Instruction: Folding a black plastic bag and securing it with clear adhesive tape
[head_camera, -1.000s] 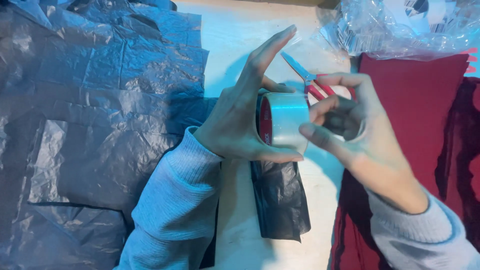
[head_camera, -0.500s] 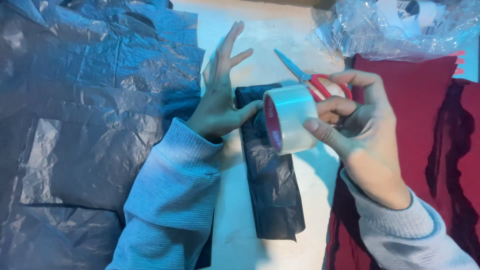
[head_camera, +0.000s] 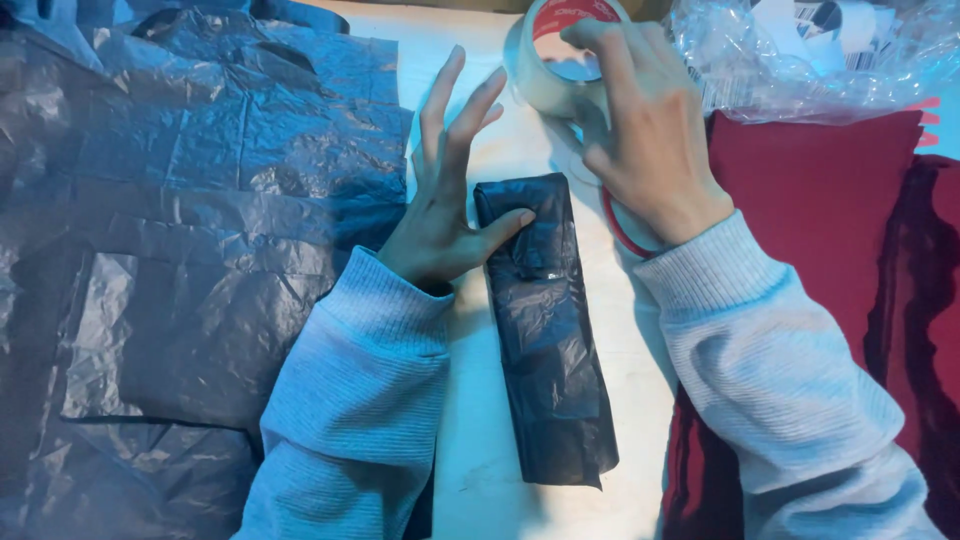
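1. Head view: your left hand (head_camera: 440, 215) is spread flat, fingers fanned toward the far edge, thumb tip pressing on the upper end of the packet (head_camera: 545, 325).
2. Left hand grips nothing; only the thumb touches the packet, the palm sits just left of it on the table (head_camera: 470, 480).
3. The packet is a folded black plastic bundle, long and narrow, lying flat on the pale table between your two forearms.
4. Its long axis runs near to far, slightly tilted: far end under your thumb, near end leaning a bit to the right, toward you.
5. Your right hand (head_camera: 640, 130) is closed over the tape roll (head_camera: 555, 60), fingers curled over its top and into the core.
6. The roll is clear tape with a red inner ring, held at the far edge, beyond the packet's far end and apart from it.
7. A red scissor handle (head_camera: 618, 228) curves out from under your right wrist, just right of the packet; blades hidden.
8. A big sheet (head_camera: 180, 250) of crinkled dark plastic covers the left side, under your left sleeve.
9. Red cloth (head_camera: 810, 220) lies on the right under your right sleeve.
10. A clear crumpled bag (head_camera: 800, 60) sits top right, just past the cloth.
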